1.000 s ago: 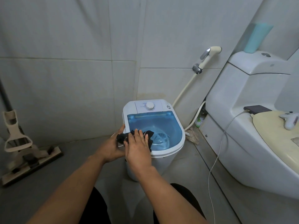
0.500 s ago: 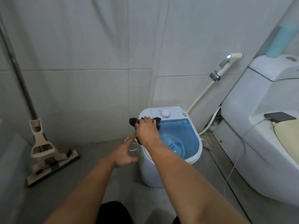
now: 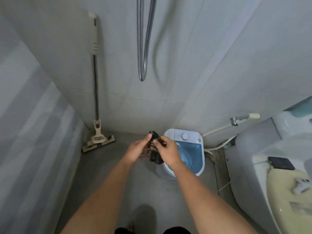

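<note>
Your left hand [image 3: 136, 150] and your right hand [image 3: 167, 152] meet in front of you, and both hold a small black garment [image 3: 155, 157]. The left grip pinches its upper end between thumb and fingertips. The right grip is curled round it just beside the left, with the knuckles facing you. The rest of the garment hangs down between your two hands, in the air above the grey floor [image 3: 108, 174]. It is just left of the mini washing machine [image 3: 194, 135] and is not inside it.

The machine stands on the floor against the tiled wall, with a white dial [image 3: 184, 136] above its blue translucent top. A flat mop [image 3: 96, 81] leans in the left corner. A metal shower hose [image 3: 143, 48] loops down the wall. To your right are a bidet sprayer [image 3: 244, 117] and the toilet [image 3: 249, 149], with a dark phone [image 3: 280, 162] lying on it.
</note>
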`<state>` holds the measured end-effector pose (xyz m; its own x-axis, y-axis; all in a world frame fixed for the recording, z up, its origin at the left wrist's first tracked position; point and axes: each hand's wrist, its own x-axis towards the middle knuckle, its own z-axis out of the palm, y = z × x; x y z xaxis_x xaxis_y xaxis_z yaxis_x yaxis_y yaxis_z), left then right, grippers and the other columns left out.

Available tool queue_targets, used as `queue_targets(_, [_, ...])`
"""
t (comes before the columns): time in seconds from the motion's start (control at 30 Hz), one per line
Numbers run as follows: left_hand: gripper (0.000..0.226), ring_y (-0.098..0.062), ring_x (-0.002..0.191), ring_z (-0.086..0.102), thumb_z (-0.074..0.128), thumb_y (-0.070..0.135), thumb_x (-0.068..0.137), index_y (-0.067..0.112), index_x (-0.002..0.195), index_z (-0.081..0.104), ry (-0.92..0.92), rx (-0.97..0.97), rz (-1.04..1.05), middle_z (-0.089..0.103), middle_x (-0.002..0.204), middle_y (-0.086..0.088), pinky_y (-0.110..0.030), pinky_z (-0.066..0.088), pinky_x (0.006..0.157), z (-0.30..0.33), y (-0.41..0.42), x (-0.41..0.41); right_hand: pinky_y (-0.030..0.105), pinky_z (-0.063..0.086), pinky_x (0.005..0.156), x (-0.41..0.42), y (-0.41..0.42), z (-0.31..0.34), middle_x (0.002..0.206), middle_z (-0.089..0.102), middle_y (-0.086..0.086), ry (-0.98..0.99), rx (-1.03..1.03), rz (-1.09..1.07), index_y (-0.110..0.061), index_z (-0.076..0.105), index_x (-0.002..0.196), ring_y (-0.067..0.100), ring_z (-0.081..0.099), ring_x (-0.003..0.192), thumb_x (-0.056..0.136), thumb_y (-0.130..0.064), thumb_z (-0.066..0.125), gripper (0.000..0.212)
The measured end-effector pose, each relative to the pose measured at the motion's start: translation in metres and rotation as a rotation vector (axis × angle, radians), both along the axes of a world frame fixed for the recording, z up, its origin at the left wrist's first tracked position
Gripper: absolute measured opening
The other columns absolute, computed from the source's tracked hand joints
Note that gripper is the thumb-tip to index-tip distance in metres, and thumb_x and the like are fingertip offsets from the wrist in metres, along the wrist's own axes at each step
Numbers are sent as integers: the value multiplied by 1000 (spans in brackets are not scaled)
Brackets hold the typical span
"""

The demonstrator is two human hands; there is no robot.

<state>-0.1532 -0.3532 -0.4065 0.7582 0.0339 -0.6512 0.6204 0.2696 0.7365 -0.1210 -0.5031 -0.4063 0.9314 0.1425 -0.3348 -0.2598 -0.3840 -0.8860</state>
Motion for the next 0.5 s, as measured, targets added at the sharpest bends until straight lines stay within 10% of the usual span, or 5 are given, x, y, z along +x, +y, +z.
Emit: queue_targets(0.5, [65, -34, 102, 71, 89, 55, 74, 9, 120, 78, -83, -41, 70, 75, 121, -28, -45, 52, 94, 187, 107, -66, 18, 43, 55, -6, 93, 200, 61, 60, -8, 239, -3, 380, -20, 59, 70, 5, 55, 59, 76, -27, 88, 30])
